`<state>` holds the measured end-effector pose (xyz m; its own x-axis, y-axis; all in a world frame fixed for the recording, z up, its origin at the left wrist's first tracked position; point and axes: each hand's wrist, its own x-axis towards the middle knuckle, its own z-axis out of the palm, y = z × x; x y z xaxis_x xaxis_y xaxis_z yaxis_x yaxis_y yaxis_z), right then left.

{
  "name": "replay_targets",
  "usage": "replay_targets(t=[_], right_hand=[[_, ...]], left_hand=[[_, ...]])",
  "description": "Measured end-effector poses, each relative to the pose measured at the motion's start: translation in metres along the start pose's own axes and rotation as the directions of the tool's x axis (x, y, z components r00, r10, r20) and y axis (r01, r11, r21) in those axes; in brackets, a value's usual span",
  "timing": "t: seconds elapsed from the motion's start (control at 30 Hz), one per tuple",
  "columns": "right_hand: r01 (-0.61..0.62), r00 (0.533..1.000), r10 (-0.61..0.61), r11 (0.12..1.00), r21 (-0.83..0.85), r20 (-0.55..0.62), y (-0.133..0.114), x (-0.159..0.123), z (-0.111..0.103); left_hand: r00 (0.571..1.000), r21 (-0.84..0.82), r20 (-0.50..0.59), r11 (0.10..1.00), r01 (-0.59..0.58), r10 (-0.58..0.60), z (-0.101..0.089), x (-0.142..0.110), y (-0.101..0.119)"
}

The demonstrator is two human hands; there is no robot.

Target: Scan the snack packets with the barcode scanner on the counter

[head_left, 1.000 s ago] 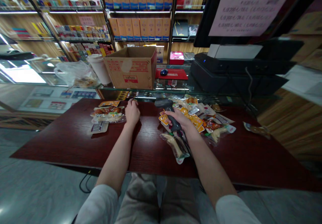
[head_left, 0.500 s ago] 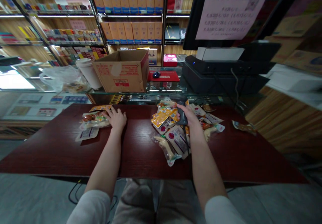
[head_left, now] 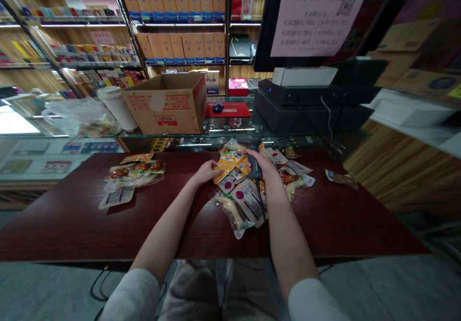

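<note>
My right hand [head_left: 266,169] is wrapped round the handle of a black barcode scanner [head_left: 252,155], held over a heap of snack packets [head_left: 252,186] on the dark red table [head_left: 90,220]. My left hand [head_left: 207,172] reaches into the left side of that heap and pinches an orange packet [head_left: 226,167]. A smaller pile of packets [head_left: 135,172] lies to the left, well apart from both hands. A clear packet with a pale drumstick [head_left: 232,213] sits at the near edge of the heap.
Behind the table runs a glass counter [head_left: 72,136] with a cardboard box [head_left: 165,102], a white cup [head_left: 115,107] and a plastic bag [head_left: 75,117]. A black register and printer [head_left: 309,100] stand at the right. One loose packet [head_left: 340,179] lies far right. Shelves of goods fill the back.
My left hand left the small pile and crossed right to the orange packet in the big heap. My right hand, still holding the scanner, barely shifted.
</note>
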<state>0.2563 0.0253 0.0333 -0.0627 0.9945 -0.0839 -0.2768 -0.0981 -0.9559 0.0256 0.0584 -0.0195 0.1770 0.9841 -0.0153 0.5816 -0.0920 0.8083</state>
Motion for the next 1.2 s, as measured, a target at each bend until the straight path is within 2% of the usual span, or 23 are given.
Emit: replay_targets(t=[0.1,0.2,0.3,0.47,0.57,0.73,0.87,0.97,1.07,1.2], right_hand=[[-0.005,1.0,0.006,1.0,-0.027,0.009,0.001,0.0,0.001],[-0.012,0.998,0.017,0.997,-0.073,0.062,0.002,-0.002,0.006],[-0.007,0.992,0.017,0.997,-0.082,0.123,0.006,-0.004,0.019],[-0.006,0.968,0.012,1.0,-0.023,0.25,0.021,-0.006,0.052],[0.008,0.962,0.002,0.999,-0.035,0.272,0.03,-0.006,0.067],[0.015,0.971,-0.001,0.998,-0.055,0.239,0.031,-0.01,0.075],[-0.026,0.971,0.039,0.998,-0.06,0.237,0.024,-0.014,0.071],[-0.022,0.976,0.036,0.997,-0.067,0.216,0.019,-0.013,0.063],[-0.006,0.98,0.024,0.996,-0.092,0.198,0.016,-0.009,0.054],[0.019,0.987,-0.005,0.996,-0.082,0.163,0.015,-0.004,0.043]], left_hand=[[0.992,0.059,-0.124,0.998,0.0,0.007,-0.013,-0.005,-0.006],[0.966,0.169,-0.26,0.985,0.039,0.006,-0.032,-0.011,-0.009],[0.946,0.226,-0.325,0.971,0.08,-0.003,-0.047,-0.018,-0.008],[0.935,0.304,-0.355,0.945,0.119,-0.004,-0.053,-0.026,-0.001],[0.939,0.32,-0.343,0.938,0.136,-0.019,-0.052,-0.03,0.004],[0.948,0.352,-0.313,0.922,0.162,-0.047,-0.054,-0.036,0.009],[0.937,0.386,-0.337,0.894,0.229,-0.095,-0.07,-0.033,0.0],[0.895,0.445,-0.419,0.824,0.349,-0.153,-0.096,-0.033,-0.017],[0.854,0.564,-0.477,0.672,0.48,-0.21,-0.126,-0.042,-0.04],[0.832,0.663,-0.549,0.561,0.495,-0.085,-0.152,-0.064,-0.067]])
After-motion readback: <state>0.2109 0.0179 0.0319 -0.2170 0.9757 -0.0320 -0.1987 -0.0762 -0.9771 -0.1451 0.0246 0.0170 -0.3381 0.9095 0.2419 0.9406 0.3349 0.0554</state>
